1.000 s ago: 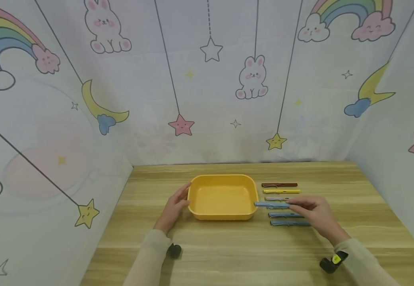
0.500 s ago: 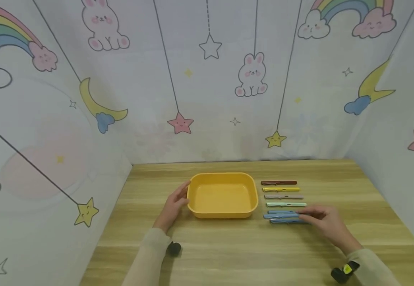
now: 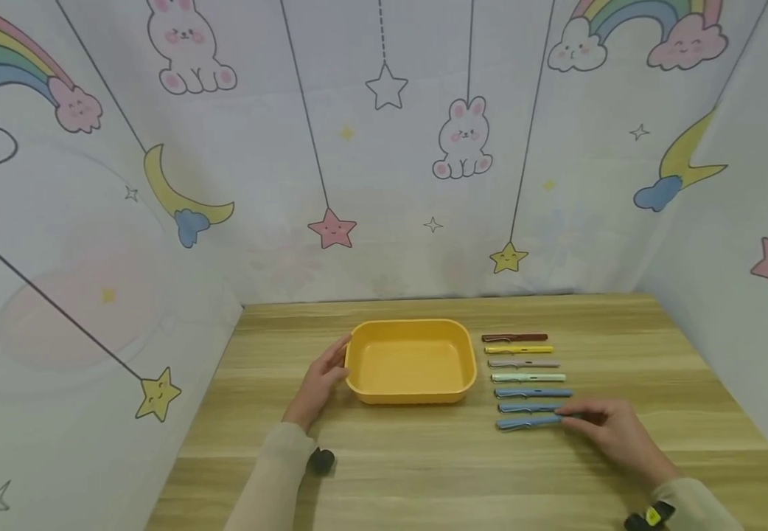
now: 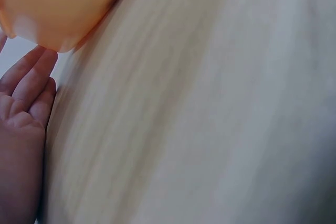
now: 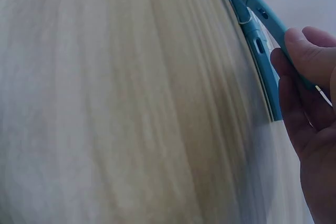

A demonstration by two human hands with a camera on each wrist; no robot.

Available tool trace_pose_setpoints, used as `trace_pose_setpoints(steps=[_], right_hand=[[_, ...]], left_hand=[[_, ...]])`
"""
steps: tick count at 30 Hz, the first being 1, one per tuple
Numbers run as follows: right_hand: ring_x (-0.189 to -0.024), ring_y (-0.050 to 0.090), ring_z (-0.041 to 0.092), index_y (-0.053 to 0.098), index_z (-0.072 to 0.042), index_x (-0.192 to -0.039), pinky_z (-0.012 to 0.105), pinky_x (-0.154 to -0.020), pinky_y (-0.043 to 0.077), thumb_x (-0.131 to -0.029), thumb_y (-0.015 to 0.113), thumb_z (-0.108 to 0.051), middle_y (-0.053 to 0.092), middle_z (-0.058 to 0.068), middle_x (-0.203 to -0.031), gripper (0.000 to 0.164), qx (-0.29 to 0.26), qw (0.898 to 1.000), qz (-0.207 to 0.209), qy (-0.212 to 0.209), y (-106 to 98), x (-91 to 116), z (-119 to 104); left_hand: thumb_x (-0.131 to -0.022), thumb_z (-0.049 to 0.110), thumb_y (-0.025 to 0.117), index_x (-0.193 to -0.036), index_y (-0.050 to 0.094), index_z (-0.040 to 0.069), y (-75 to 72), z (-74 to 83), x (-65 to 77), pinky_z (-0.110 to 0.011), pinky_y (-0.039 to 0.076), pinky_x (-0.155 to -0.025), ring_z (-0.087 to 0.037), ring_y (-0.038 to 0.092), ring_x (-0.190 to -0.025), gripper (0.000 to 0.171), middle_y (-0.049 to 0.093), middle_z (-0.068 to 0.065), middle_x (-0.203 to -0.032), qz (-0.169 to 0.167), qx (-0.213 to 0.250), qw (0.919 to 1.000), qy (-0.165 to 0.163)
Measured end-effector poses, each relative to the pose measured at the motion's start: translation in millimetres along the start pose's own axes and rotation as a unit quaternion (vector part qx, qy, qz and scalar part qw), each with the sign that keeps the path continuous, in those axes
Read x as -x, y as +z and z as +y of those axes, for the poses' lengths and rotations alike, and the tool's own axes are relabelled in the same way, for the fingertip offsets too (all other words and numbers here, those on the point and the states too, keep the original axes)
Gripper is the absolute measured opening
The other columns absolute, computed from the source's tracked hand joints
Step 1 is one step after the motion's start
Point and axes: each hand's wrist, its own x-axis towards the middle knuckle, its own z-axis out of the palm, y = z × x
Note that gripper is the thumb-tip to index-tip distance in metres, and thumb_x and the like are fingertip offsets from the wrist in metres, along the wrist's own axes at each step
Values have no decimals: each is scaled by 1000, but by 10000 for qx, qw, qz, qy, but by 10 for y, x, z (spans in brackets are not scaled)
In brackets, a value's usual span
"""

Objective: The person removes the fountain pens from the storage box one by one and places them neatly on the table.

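Note:
My right hand (image 3: 612,431) pinches a light blue pen (image 3: 526,423) between thumb and fingers at its right end. The pen is held at the near end of a row of pens, its clip end to the left. In the right wrist view, the held blue pen (image 5: 268,17) is over another blue pen (image 5: 257,51) that lies on the table. Around the left side of a yellow plastic basin (image 3: 410,398) my left hand (image 3: 318,387) rests, fairly straight fingers touching its wall. The left wrist view has those fingertips (image 4: 47,59) against the basin's lower edge.
Right of the basin lie a dark red pen (image 3: 515,338), a yellow pen (image 3: 519,349), a pale pinkish pen (image 3: 523,363), a mint green pen (image 3: 528,377) and a blue pen (image 3: 533,393), roughly parallel. A patterned curtain (image 3: 384,184) surrounds the wooden table (image 3: 424,472).
My right hand has carried the light blue pen from beside the basin's right edge, over the other pens, towards me to the near end of the row. My left hand stays at the basin.

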Motion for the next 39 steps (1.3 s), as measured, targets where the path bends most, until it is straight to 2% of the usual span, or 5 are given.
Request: trace_pose_setpoints(steps=[10, 17, 26, 33, 39], right_hand=[[-91, 70, -4, 84, -16, -97, 9, -77, 53, -76, 87, 5, 80, -2, -95, 30, 452, 9979, 268, -372, 53, 30, 58], [-90, 71, -5, 84, -16, -94, 10, -76, 55, -73, 87, 10, 81, -3, -93, 34, 568, 9966, 294, -523, 70, 35, 132], [-86, 73, 0, 83, -20, -93, 4, -80, 50, -67, 91, 8, 80, -6, -91, 39, 1159, 9862, 497, -1070, 90, 58, 140], [-85, 74, 1, 82, -18, -93, 5, -80, 50, -67, 91, 8, 79, -9, -92, 38, 1339, 9842, 468, -1060, 86, 70, 179], [-87, 73, -1, 82, -18, -94, 4, -81, 49, -67, 92, 7, 80, -6, -92, 39, 1222, 9853, 533, -1072, 94, 81, 151]], left_hand=[[-100, 1, 56, -162, 41, 13, -15, -17, -9, -30, 37, -117, -31, 37, -154, 65, 40, -14, -166, -54, 8, 10000, 38], [-99, 2, 56, -162, 43, 16, -23, -19, -30, -26, 41, -113, -31, 40, -152, 65, 43, -14, -165, -95, 32, 9999, 80], [-99, 1, 56, -162, 41, 14, -19, -13, -28, -48, 32, -122, -33, 38, -153, 66, 41, -16, -165, -104, 61, 9999, 91], [-99, -2, 55, -162, 42, 13, -17, -23, -18, -24, 41, -113, -32, 39, -152, 66, 42, -17, -164, -34, 5, 10000, 72], [-99, -2, 54, -162, 42, 12, -17, -32, -17, -19, 42, -109, -33, 40, -152, 66, 42, -18, -164, -58, 32, 9999, 108]])
